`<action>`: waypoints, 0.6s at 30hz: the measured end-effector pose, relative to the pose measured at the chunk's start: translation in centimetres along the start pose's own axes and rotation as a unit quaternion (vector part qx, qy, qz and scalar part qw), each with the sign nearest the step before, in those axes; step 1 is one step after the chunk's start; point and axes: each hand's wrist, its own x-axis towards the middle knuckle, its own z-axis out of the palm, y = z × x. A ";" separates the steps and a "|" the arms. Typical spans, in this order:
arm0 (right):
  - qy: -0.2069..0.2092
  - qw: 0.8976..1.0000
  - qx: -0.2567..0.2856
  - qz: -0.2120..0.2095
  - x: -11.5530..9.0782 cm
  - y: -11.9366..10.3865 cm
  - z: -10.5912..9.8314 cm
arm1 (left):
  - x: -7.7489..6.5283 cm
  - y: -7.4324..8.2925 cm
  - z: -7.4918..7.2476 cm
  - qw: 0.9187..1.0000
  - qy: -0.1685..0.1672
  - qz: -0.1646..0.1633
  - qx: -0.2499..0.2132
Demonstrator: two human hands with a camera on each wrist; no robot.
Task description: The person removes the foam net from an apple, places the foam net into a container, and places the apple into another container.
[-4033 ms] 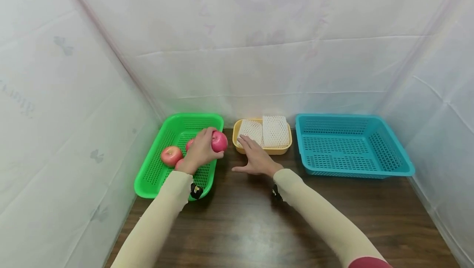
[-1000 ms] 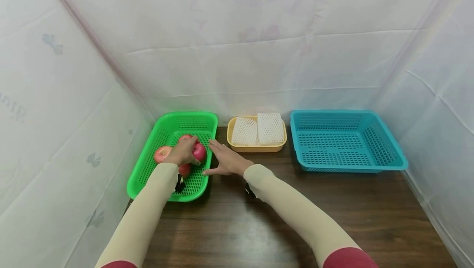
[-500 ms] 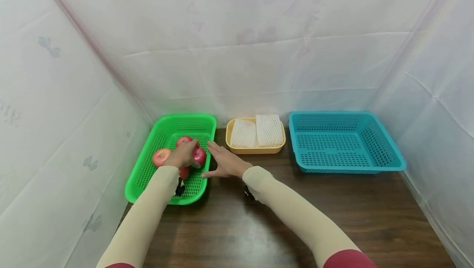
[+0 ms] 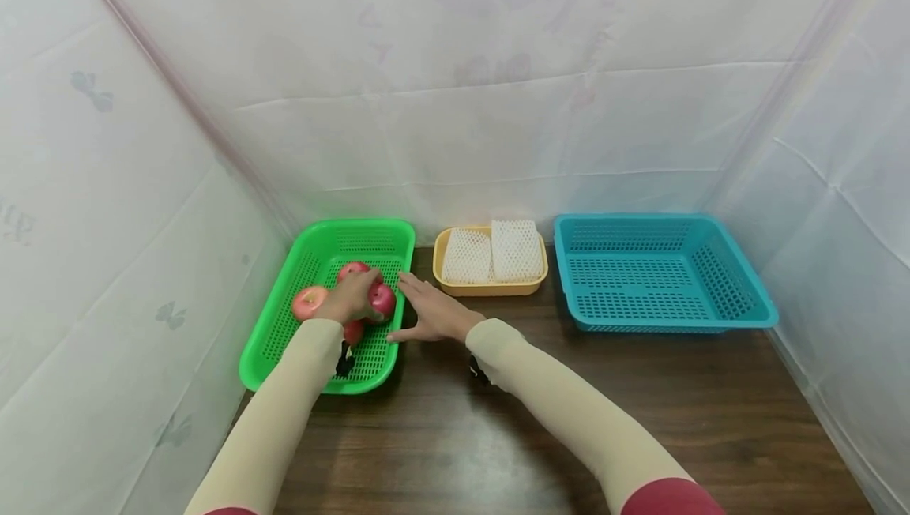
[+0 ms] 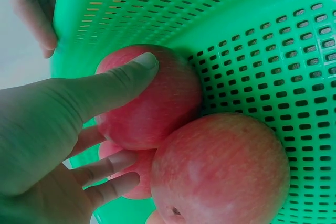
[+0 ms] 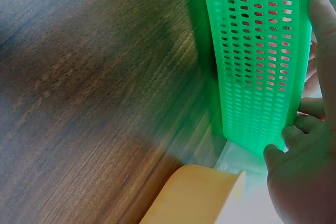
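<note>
My left hand (image 4: 351, 296) is inside the green basket (image 4: 257, 345), its thumb and fingers around a red apple (image 4: 382, 301) near the right wall. In the left wrist view the thumb lies across that apple (image 5: 170, 98), with other fingers below it, partly hidden. Another apple (image 5: 226, 169) sits against it. A paler apple (image 4: 310, 302) lies left of the hand, one apple (image 4: 351, 269) behind it and one (image 4: 353, 332) in front, partly covered. My right hand (image 4: 439, 316) is at the basket's right rim, fingers extended; in the right wrist view fingertips touch the rim (image 6: 303, 51).
A yellow basket (image 4: 490, 289) with two white foam nets (image 4: 516, 250) stands right of the green one. Farther right is a blue basket (image 4: 668, 328). The brown wooden table (image 4: 498, 444) lies in front, with white sheeting (image 4: 462, 144) behind and at both sides.
From above the green basket's right edge, the left hand has lowered the apple into it. The right hand has moved left from the yellow basket to the green rim. The last half second is nearly still.
</note>
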 end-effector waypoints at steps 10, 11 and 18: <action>0.001 1.000 -0.007 -0.004 -0.1 0.5 -0.2 | -0.2 0.4 -0.1 1.000 0.008 0.008 -0.017; 0.002 1.000 -0.007 -0.004 -0.1 0.5 -0.2 | -0.3 0.4 -0.2 1.000 0.009 0.009 -0.022; 0.000 1.000 -0.002 -0.002 -0.1 0.7 0.0 | -0.4 0.3 -0.9 0.998 0.034 0.020 -0.043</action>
